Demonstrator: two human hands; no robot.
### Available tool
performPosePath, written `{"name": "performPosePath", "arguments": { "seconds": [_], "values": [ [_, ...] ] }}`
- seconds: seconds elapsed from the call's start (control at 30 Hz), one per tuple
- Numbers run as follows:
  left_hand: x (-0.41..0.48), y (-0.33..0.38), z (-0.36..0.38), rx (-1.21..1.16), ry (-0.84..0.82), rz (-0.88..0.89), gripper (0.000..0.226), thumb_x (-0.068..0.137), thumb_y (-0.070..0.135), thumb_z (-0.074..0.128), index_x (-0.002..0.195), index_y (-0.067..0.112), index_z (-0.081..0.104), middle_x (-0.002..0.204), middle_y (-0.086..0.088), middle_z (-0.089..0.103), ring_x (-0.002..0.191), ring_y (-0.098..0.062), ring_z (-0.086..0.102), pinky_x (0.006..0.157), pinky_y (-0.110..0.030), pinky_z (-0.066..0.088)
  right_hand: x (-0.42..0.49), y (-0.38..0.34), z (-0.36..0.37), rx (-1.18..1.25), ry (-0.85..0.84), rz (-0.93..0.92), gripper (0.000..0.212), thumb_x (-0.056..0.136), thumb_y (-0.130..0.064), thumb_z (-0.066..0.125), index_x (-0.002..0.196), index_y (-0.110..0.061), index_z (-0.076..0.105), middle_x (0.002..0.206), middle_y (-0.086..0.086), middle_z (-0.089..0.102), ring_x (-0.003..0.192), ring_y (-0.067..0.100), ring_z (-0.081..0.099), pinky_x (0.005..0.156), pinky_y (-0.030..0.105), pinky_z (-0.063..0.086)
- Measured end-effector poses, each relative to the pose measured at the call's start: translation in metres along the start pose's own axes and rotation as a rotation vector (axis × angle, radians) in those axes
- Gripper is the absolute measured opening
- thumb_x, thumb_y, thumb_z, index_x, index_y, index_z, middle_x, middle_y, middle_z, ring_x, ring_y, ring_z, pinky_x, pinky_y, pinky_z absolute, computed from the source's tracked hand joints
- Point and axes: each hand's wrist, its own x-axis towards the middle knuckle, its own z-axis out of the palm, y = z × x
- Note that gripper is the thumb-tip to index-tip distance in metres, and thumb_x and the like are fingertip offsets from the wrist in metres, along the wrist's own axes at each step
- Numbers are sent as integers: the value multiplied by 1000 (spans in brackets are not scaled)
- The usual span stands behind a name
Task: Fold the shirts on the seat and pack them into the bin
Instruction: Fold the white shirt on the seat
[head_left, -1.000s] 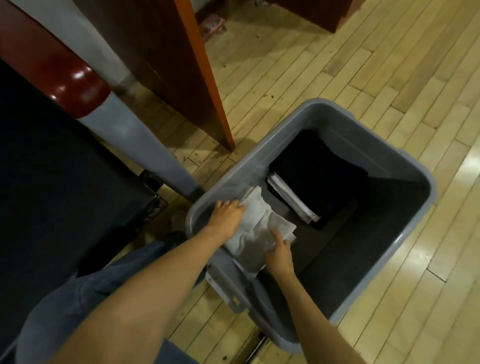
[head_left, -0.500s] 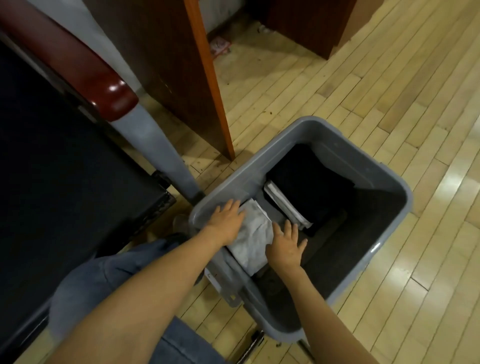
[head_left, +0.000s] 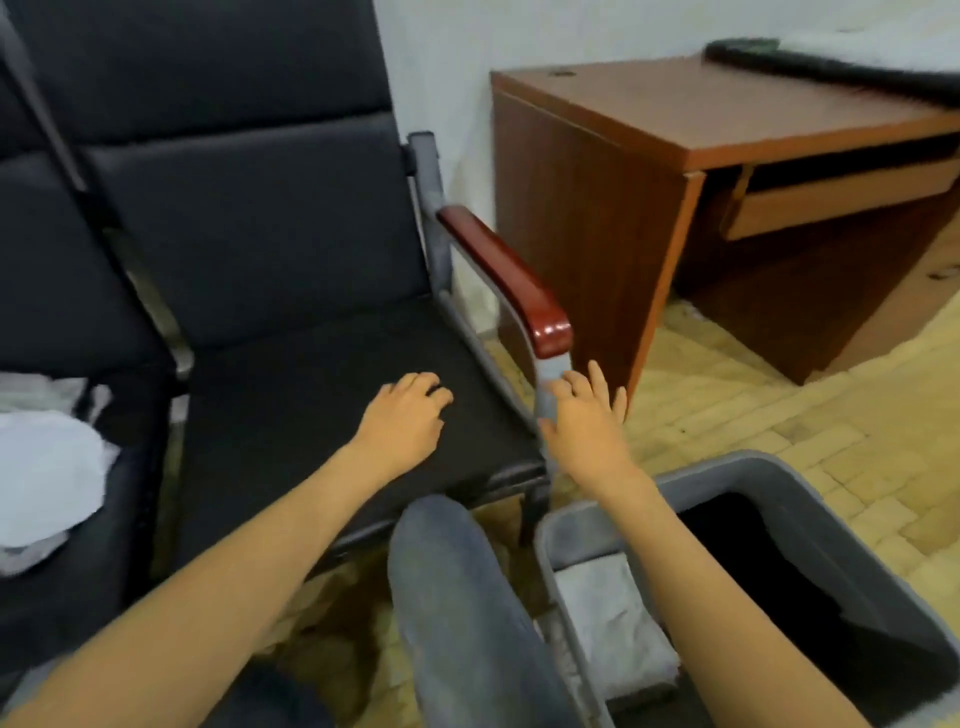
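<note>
My left hand (head_left: 404, 420) hovers over the black seat (head_left: 291, 415) of the chair, fingers loosely bent, holding nothing. Just right of the chair's front corner, my right hand (head_left: 587, 415) is spread with straight fingers, and it too is empty. The grey bin (head_left: 769, 467) stands at the lower right. A folded light grey shirt (head_left: 608, 618) lies inside it near its left wall, and a dark folded garment (head_left: 769, 566) lies further right. A pile of white and grey shirts (head_left: 47, 483) rests on the neighbouring seat at the far left.
The chair has a red-brown armrest (head_left: 511, 280) on a grey frame. A brown wooden desk (head_left: 701, 171) stands behind the bin at the right. My knee in blue jeans (head_left: 457, 597) is between chair and bin. The floor is pale wood.
Both hands let go of the folded grey shirt in the bin and rose out toward the chair. My view swung up from the bin to the seats.
</note>
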Motion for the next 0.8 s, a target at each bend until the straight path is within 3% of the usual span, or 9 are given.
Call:
{"name": "performPosePath", "arguments": {
  "seconds": [0.27,0.4,0.63,0.8],
  "values": [
    [-151,-182,-18,-65,222,-500,34,90,16,58,124,10,60,133,-11,51,124,-32,46,97,-44,38,27,-206,3,-15,-37,-596,47,98,-23,49,143,-20,35,150,0,31,148,22,1,117,50,3],
    [-219,-244,2,-78,187,-732,35,92,19,54,128,17,56,141,-6,43,129,-28,39,98,-40,34,31,-296,41,-77,-142,-810,50,98,-24,48,145,-20,32,152,1,29,148,22,-1,117,48,1],
    [-284,-336,51,-182,109,-1030,46,94,29,52,139,18,44,149,-10,33,138,-28,26,110,-39,26,48,-418,125,-74,-362,-904,53,98,-25,49,147,-21,30,153,3,28,147,22,3,118,52,5],
    [-281,-374,82,-238,35,-1073,55,94,40,50,143,19,36,150,-8,29,138,-27,24,110,-39,24,71,-478,187,-161,-428,-899,56,96,-31,50,147,-21,29,152,5,28,146,25,6,116,55,6]
  ]
}}
